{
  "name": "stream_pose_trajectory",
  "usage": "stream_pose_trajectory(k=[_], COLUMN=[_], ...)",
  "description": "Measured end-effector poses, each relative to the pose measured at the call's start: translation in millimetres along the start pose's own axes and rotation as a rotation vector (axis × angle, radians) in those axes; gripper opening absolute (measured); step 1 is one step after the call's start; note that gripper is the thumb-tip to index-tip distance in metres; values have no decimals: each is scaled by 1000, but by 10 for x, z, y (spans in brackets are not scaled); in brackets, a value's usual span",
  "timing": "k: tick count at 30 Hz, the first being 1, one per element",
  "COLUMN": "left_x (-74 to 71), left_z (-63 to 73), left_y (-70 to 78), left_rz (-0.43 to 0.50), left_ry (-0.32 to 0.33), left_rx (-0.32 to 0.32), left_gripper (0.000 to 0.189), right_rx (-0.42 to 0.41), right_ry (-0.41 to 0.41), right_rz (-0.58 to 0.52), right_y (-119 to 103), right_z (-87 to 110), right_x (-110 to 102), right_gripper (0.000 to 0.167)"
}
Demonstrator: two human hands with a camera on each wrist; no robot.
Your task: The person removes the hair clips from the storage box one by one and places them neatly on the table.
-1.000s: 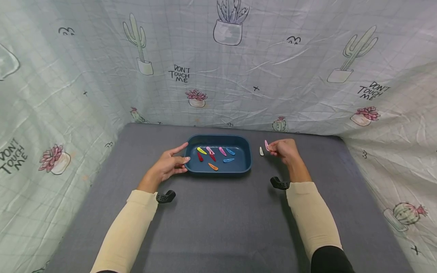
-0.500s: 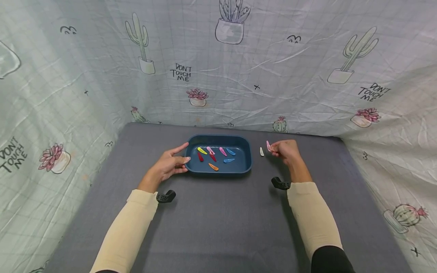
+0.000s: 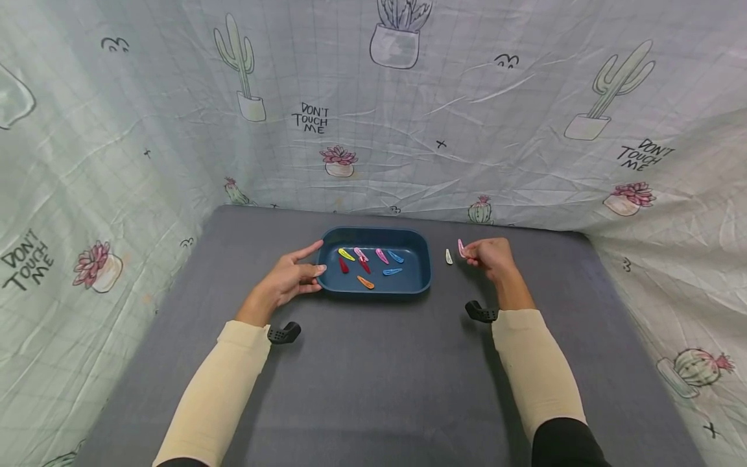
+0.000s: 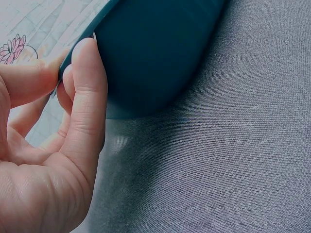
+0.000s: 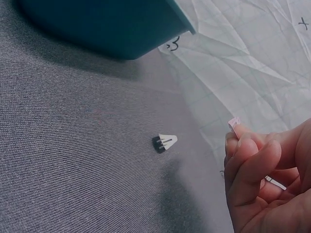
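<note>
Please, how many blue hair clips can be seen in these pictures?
2. Both are inside the dark blue tray, in its right half in the head view: the upper blue clip and, just below it, the lower blue clip. No other shows.

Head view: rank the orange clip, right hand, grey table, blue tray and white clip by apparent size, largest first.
1. Grey table
2. Blue tray
3. Right hand
4. Orange clip and white clip: too similar to rank.
</note>
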State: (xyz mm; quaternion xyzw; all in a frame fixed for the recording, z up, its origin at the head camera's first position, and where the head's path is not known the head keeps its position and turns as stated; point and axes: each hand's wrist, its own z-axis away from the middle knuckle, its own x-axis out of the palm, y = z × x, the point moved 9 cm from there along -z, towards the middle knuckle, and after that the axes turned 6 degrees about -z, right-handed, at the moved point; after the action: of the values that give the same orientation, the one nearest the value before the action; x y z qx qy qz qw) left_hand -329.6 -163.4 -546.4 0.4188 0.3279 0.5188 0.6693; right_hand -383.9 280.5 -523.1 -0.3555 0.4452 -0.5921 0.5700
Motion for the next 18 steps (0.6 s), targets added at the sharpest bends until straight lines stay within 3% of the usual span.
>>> stream_pose_trajectory(k=[9, 18], left_x=[-13, -46], left_z=[-18, -63], left_y=[31, 55], left_rz=[7, 15], left_ry=[5, -6], left_rx=[-4, -15], left_gripper=[74, 74], right_rx=[0, 15], right_ry=[2, 26], right_rz=[-14, -10], right_y=[10, 45], right_z=[-13, -50], right_x=[5, -10], right_gripper=[22, 32])
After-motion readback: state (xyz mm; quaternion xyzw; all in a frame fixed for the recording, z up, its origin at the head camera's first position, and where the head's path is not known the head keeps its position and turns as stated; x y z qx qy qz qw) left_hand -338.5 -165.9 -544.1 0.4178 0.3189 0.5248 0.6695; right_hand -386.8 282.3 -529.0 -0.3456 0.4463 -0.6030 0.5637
